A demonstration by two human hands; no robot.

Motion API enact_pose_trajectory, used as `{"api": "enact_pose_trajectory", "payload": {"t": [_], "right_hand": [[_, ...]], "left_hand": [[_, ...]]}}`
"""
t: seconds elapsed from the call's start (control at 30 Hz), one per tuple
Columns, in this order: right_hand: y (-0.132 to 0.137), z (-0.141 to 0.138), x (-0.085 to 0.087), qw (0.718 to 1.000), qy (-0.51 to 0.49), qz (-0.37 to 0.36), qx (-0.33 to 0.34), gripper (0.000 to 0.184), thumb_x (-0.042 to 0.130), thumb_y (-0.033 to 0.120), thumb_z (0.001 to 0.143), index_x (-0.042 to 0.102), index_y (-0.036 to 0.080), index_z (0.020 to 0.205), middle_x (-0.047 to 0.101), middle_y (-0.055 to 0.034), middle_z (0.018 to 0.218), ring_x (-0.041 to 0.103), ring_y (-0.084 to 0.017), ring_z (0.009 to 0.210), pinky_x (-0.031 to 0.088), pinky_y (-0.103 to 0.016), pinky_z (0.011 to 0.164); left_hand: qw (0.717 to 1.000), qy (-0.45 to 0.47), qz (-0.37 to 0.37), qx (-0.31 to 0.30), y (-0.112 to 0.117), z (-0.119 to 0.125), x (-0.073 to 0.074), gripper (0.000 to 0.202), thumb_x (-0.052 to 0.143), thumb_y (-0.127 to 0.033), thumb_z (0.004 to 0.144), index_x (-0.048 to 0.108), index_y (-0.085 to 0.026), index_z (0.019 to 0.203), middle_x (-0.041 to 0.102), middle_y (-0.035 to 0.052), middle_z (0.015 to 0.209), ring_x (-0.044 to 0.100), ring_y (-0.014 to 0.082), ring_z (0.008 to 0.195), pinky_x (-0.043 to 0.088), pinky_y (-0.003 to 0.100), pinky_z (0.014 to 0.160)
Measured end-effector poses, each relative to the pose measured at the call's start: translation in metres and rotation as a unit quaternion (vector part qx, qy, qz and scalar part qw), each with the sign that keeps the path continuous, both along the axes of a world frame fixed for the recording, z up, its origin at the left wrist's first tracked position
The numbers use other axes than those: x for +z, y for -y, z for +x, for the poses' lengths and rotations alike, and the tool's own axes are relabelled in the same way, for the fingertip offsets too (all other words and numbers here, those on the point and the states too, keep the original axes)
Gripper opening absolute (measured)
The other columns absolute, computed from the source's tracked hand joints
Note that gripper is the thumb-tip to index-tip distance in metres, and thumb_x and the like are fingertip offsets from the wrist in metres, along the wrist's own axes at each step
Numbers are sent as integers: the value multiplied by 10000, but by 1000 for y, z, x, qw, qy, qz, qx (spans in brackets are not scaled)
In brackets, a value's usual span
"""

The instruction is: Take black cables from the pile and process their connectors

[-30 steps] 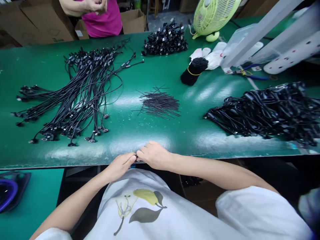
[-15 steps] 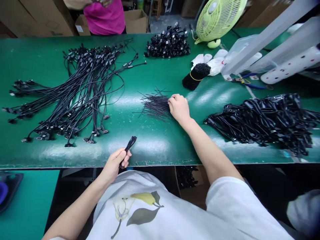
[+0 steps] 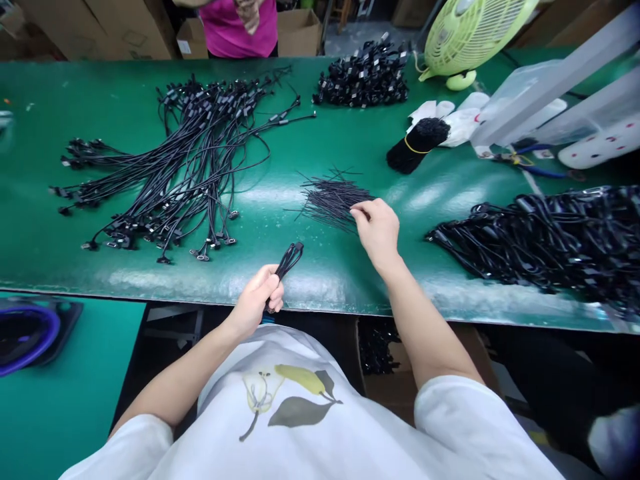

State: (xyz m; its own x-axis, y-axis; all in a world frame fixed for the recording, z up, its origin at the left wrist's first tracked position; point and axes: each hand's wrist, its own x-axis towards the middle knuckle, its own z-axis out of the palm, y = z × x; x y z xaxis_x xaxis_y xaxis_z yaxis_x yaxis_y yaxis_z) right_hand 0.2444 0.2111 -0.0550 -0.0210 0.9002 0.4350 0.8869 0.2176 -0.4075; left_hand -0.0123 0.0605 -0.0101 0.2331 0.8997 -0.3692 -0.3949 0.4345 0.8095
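Observation:
My left hand (image 3: 257, 300) is closed round a folded black cable (image 3: 291, 259), whose looped end sticks up past the fingers, above the table's front edge. A loose pile of thin black twist ties (image 3: 330, 199) lies on the green table in front of me. At that pile's right edge, my right hand (image 3: 377, 230) is closed in a pinch. A dark strand shows at its fingertips, seemingly a twist tie, partly hidden by the fingers.
Loose black cables (image 3: 200, 153) spread across the left. Folded cables (image 3: 540, 240) are heaped at right, more connectors (image 3: 363, 77) at the back. A banded black bundle (image 3: 417, 145), pliers (image 3: 530, 160) and a green fan (image 3: 477, 33) stand beyond. A person in pink (image 3: 240, 30) is across the table.
My right hand has drawn back slightly toward me along the pile's edge, its fingers now pinched. The left hand has raised the folded cable a little. The whole view has shifted.

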Motion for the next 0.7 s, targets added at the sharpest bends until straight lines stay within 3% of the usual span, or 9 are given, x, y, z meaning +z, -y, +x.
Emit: {"api": "enact_pose_trajectory", "payload": {"t": [0.2, 0.3, 0.4, 0.5, 0.57, 0.63, 0.7], "right_hand": [[16, -10, -1, 998, 29, -42, -35, 192, 494, 264, 884, 665, 193, 832, 627, -81, 866, 558, -224, 829, 396, -327, 731], [28, -20, 7, 999, -8, -39, -2, 176, 497, 265, 881, 645, 191, 820, 627, -81, 876, 563, -222, 847, 405, -335, 768], [60, -52, 16, 984, -118, -79, 104, 164, 504, 290, 886, 629, 193, 844, 641, -62, 884, 580, -199, 848, 426, -319, 784], [101, -90, 20, 917, -227, -212, 252, 164, 490, 305, 904, 613, 198, 889, 653, -26, 844, 595, -159, 775, 453, -273, 725], [122, -105, 23, 897, -227, -244, 289, 154, 475, 279, 913, 602, 193, 927, 644, -19, 824, 576, -138, 708, 447, -251, 662], [133, -109, 26, 926, -144, -187, 294, 160, 463, 243, 923, 609, 182, 950, 634, -32, 821, 554, -137, 692, 429, -258, 648], [134, -108, 32, 950, -8, -80, 303, 195, 441, 219, 945, 631, 176, 932, 631, -51, 803, 541, -153, 707, 408, -286, 668]], "left_hand": [[1000, 9, 0, 8, 8, -2, 4, 424, 673, -478, 815, 508, -156, 1036, 396, -93, 578, 335, 44, 450, 342, 191, 478], [1000, 16, -4, 14, 10, -3, 4, 440, 689, -484, 800, 511, -156, 1032, 388, -94, 575, 324, 42, 453, 336, 189, 479], [1000, 24, -1, 12, 11, 0, 3, 505, 689, -486, 799, 508, -163, 1142, 392, -92, 580, 330, 51, 460, 340, 195, 484], [999, 13, 36, 14, 8, 2, -2, 520, 648, -496, 829, 538, -157, 1207, 382, -83, 592, 342, 59, 479, 349, 207, 500], [997, -23, 74, 29, 6, 1, -8, 471, 611, -497, 854, 601, -133, 1152, 383, -70, 600, 360, 63, 499, 359, 214, 516], [989, -82, 109, 50, 4, -3, -15, 429, 570, -480, 881, 641, -124, 1110, 422, -52, 617, 388, 70, 520, 369, 222, 536], [976, -161, 134, 64, 3, -8, -21, 398, 536, -440, 904, 651, -138, 1136, 495, -31, 646, 420, 81, 539, 383, 229, 562]]}}
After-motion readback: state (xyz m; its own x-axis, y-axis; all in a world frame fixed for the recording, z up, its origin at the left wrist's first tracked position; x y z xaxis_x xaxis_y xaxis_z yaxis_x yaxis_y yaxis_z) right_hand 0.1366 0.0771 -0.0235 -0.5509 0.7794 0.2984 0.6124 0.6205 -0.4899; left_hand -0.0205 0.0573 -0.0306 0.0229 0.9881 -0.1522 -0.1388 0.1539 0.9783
